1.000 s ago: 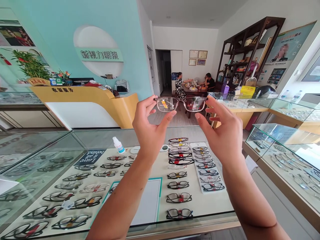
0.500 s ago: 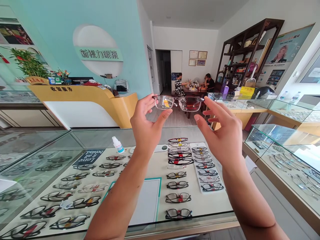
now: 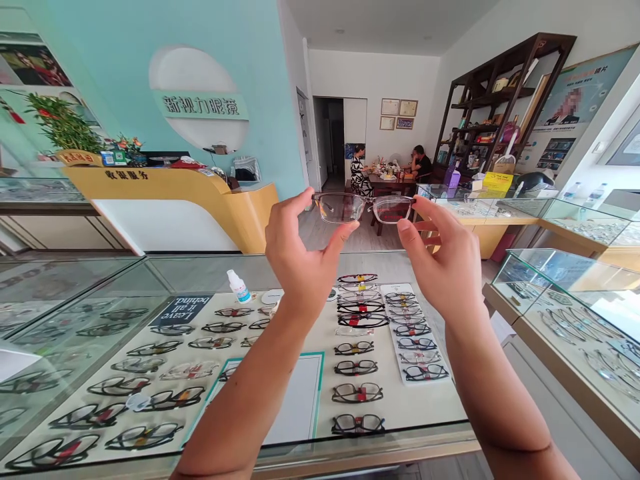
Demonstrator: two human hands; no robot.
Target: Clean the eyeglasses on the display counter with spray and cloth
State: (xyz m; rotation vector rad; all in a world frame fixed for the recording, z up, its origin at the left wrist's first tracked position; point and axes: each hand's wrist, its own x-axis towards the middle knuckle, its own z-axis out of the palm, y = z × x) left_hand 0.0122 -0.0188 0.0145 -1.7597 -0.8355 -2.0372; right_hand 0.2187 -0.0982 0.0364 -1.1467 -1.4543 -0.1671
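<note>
A pair of glasses (image 3: 367,201) with clear lenses and a thin dark upper rim is held up in the air above the display case. My left hand (image 3: 307,250) pinches its left end, the thumb below the left lens. At the other end, my right hand (image 3: 445,250) grips the right corner, its thumb just under the frame. The glasses tilt slightly, and small marks on the lenses are too faint to read.
Beneath my arms is a glass display case (image 3: 240,447) with rows of glasses, a white tray of glasses (image 3: 417,380) and a small white bottle (image 3: 240,288). Two people sit at a far table. A second glass case (image 3: 530,300) stands right.
Both hands still hold the glasses, which have shifted slightly right and turned a little. My right thumb has come up closer to the frame. The view has moved slightly.
</note>
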